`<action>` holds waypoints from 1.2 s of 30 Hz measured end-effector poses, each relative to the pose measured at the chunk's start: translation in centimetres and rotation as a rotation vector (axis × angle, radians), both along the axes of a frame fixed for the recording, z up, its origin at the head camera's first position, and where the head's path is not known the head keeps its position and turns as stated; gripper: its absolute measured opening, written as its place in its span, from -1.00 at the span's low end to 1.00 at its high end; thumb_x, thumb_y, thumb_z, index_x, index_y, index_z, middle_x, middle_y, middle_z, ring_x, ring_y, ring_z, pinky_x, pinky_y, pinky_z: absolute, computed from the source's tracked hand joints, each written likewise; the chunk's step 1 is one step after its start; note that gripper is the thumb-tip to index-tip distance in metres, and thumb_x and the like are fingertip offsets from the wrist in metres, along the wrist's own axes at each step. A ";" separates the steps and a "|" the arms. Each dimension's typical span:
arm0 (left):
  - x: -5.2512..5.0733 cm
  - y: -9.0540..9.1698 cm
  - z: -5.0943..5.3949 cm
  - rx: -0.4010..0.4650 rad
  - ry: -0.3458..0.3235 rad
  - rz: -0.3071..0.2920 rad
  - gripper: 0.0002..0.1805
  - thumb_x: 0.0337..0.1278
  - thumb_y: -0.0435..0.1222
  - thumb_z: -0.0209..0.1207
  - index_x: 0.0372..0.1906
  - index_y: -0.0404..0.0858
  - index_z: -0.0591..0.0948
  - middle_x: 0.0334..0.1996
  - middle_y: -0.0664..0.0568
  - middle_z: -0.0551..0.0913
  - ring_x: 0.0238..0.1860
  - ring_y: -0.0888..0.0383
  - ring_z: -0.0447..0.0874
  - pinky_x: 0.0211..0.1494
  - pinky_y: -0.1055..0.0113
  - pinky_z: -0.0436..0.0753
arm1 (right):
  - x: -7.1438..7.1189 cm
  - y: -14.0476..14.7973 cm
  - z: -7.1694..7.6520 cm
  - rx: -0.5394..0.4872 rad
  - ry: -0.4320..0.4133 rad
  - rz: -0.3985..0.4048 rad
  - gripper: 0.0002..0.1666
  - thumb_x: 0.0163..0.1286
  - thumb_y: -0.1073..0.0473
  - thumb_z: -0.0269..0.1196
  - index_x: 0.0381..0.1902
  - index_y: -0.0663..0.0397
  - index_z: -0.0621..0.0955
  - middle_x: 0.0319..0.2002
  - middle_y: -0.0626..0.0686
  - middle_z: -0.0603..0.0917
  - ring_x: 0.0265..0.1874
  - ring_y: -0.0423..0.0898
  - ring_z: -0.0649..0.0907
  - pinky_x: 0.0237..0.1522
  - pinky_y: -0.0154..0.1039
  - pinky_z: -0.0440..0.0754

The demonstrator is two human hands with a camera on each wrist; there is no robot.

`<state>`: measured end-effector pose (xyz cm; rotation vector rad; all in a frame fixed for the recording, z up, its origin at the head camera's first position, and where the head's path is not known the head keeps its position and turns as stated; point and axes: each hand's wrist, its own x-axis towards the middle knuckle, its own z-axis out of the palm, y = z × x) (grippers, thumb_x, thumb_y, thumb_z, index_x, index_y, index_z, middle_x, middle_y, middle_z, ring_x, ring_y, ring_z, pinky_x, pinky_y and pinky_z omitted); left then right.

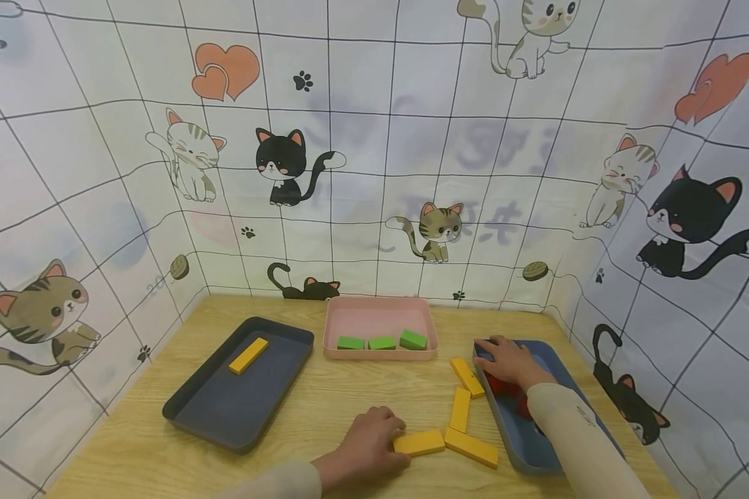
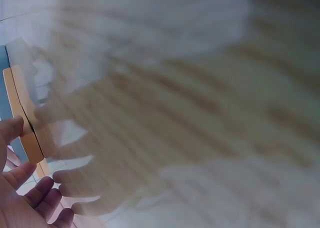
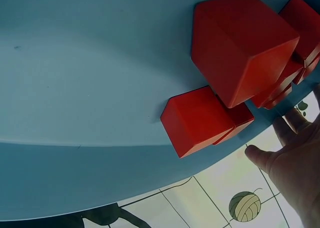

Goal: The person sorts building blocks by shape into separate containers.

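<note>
On the wooden table my left hand pinches the left end of a yellow block between thumb and fingers. In the left wrist view that block meets another yellow block. Several yellow blocks lie end to end, among them one beside it and another behind. My right hand is over the far left part of the blue tray, fingers spread and holding nothing visible. Red blocks sit in that tray, partly hidden by the hand in the head view.
A pink tray with three green blocks stands at the back. At the left, a dark grey tray holds one yellow block. A cat-patterned cloth hangs around the table.
</note>
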<state>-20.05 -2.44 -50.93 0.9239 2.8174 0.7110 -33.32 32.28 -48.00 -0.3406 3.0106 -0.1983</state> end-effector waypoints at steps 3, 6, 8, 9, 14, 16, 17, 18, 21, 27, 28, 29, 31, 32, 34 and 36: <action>0.1 0.0 0.1 -0.004 0.021 -0.010 -0.52 0.07 0.06 0.37 0.03 -0.12 0.68 -0.12 0.21 0.54 -0.10 0.26 0.43 -0.02 0.24 0.44 | 0.0 0.0 0.0 -0.003 -0.004 0.000 -0.22 0.49 -0.28 0.06 0.48 0.04 0.34 0.37 0.46 0.25 0.29 0.51 0.29 0.19 0.53 0.10; 0.1 0.0 0.1 -0.017 0.052 -0.018 -0.56 0.07 0.05 0.38 -0.01 -0.11 0.70 -0.14 0.23 0.53 -0.14 0.28 0.42 -0.07 0.27 0.43 | 0.0 0.1 0.1 -0.007 -0.003 0.004 -0.22 0.49 -0.27 0.06 0.47 0.04 0.34 0.37 0.47 0.25 0.29 0.51 0.29 0.19 0.54 0.10; 0.2 0.0 0.2 -0.022 0.056 -0.014 -0.57 0.07 0.03 0.39 -0.02 -0.10 0.71 -0.14 0.24 0.52 -0.14 0.29 0.40 -0.08 0.28 0.43 | 0.0 0.0 0.1 -0.009 0.000 0.007 -0.23 0.49 -0.27 0.06 0.47 0.05 0.34 0.37 0.47 0.25 0.29 0.51 0.29 0.19 0.53 0.10; 0.2 0.0 0.2 -0.026 0.060 -0.013 -0.58 0.07 0.03 0.39 -0.02 -0.09 0.71 -0.14 0.24 0.52 -0.15 0.30 0.40 -0.09 0.29 0.43 | 0.1 0.0 0.2 -0.009 0.001 0.009 -0.23 0.49 -0.27 0.07 0.47 0.05 0.34 0.37 0.47 0.25 0.29 0.51 0.29 0.19 0.53 0.10; 0.3 0.0 0.2 -0.028 0.056 -0.002 -0.61 0.07 0.02 0.40 -0.03 -0.07 0.73 -0.15 0.27 0.50 -0.17 0.32 0.38 -0.10 0.30 0.42 | 0.2 0.0 0.2 -0.008 0.003 0.010 -0.22 0.49 -0.28 0.07 0.47 0.05 0.34 0.36 0.47 0.26 0.28 0.51 0.29 0.19 0.53 0.11; 0.3 -0.1 0.2 -0.027 0.054 -0.001 -0.61 0.08 0.01 0.40 -0.03 -0.07 0.73 -0.15 0.27 0.50 -0.17 0.32 0.37 -0.11 0.30 0.42 | 0.2 0.0 0.2 -0.008 0.004 0.008 -0.22 0.48 -0.28 0.07 0.47 0.05 0.34 0.36 0.47 0.26 0.28 0.51 0.30 0.19 0.54 0.11; 0.3 -0.1 0.2 -0.026 0.053 -0.003 -0.62 0.08 0.01 0.39 -0.03 -0.07 0.73 -0.15 0.27 0.50 -0.17 0.32 0.38 -0.11 0.30 0.42 | 0.2 -0.1 0.2 -0.008 0.006 0.007 -0.21 0.48 -0.28 0.08 0.47 0.05 0.34 0.36 0.47 0.26 0.28 0.51 0.30 0.19 0.54 0.11; 0.3 -0.1 0.2 -0.025 0.056 -0.005 -0.62 0.08 0.01 0.39 -0.04 -0.08 0.73 -0.16 0.26 0.50 -0.18 0.31 0.38 -0.11 0.31 0.42 | 0.2 -0.1 0.1 -0.008 0.007 0.006 -0.22 0.48 -0.27 0.08 0.47 0.05 0.34 0.36 0.47 0.27 0.28 0.51 0.30 0.19 0.54 0.11; 0.1 -0.2 0.1 -0.016 0.052 -0.008 -0.62 0.08 -0.01 0.39 -0.04 -0.11 0.73 -0.17 0.24 0.52 -0.19 0.31 0.39 -0.12 0.31 0.43 | 0.1 -0.1 0.0 -0.005 0.011 0.004 -0.22 0.48 -0.27 0.08 0.47 0.04 0.34 0.36 0.46 0.27 0.28 0.50 0.31 0.19 0.53 0.11; -0.2 -0.4 0.1 -0.001 0.034 0.011 -0.63 0.06 -0.05 0.40 -0.06 -0.15 0.73 -0.26 0.24 0.53 -0.24 0.32 0.39 -0.17 0.33 0.42 | 0.1 -0.1 0.0 -0.007 0.007 -0.002 -0.22 0.48 -0.27 0.08 0.48 0.04 0.34 0.36 0.47 0.27 0.28 0.51 0.30 0.19 0.54 0.10; -0.3 -0.4 0.2 0.003 0.034 0.015 -0.63 0.05 -0.06 0.41 -0.06 -0.15 0.74 -0.28 0.25 0.53 -0.26 0.32 0.39 -0.18 0.33 0.41 | 0.1 -0.1 0.0 -0.009 0.005 -0.003 -0.22 0.48 -0.27 0.08 0.48 0.04 0.34 0.36 0.47 0.26 0.28 0.51 0.30 0.19 0.54 0.09; -0.4 -0.4 0.2 0.007 0.034 0.020 -0.63 0.04 -0.06 0.41 -0.07 -0.14 0.74 -0.29 0.26 0.53 -0.27 0.33 0.39 -0.19 0.33 0.40 | 0.1 -0.1 0.1 -0.010 0.004 -0.005 -0.22 0.48 -0.27 0.08 0.48 0.04 0.34 0.37 0.47 0.26 0.28 0.51 0.30 0.19 0.54 0.09; -0.5 -0.5 0.3 0.018 0.036 0.031 -0.63 0.01 -0.07 0.42 -0.08 -0.14 0.74 -0.33 0.27 0.53 -0.30 0.34 0.39 -0.21 0.34 0.39 | 0.2 -0.1 0.1 -0.013 0.001 -0.007 -0.22 0.48 -0.27 0.08 0.48 0.05 0.33 0.37 0.47 0.26 0.29 0.52 0.29 0.19 0.54 0.08; -0.5 -0.5 0.3 0.020 0.039 0.034 -0.63 0.00 -0.07 0.42 -0.08 -0.14 0.74 -0.34 0.27 0.52 -0.31 0.34 0.39 -0.21 0.34 0.39 | 0.2 -0.2 0.1 -0.015 0.000 -0.008 -0.22 0.48 -0.26 0.08 0.48 0.05 0.33 0.37 0.47 0.25 0.29 0.52 0.29 0.19 0.54 0.08; -0.6 -0.6 0.4 0.025 0.044 0.043 -0.63 -0.02 -0.08 0.42 -0.09 -0.13 0.75 -0.36 0.28 0.52 -0.33 0.34 0.38 -0.20 0.33 0.39 | 0.2 -0.2 0.2 -0.016 0.000 -0.009 -0.22 0.49 -0.26 0.08 0.48 0.05 0.33 0.37 0.47 0.25 0.29 0.52 0.29 0.20 0.54 0.08; -0.7 -0.7 0.6 0.031 0.043 0.051 -0.63 -0.03 -0.08 0.42 -0.09 -0.14 0.75 -0.36 0.27 0.52 -0.34 0.33 0.38 -0.19 0.31 0.39 | 0.2 -0.2 0.2 -0.017 0.001 -0.009 -0.23 0.49 -0.25 0.08 0.48 0.05 0.33 0.37 0.47 0.26 0.29 0.52 0.29 0.20 0.55 0.07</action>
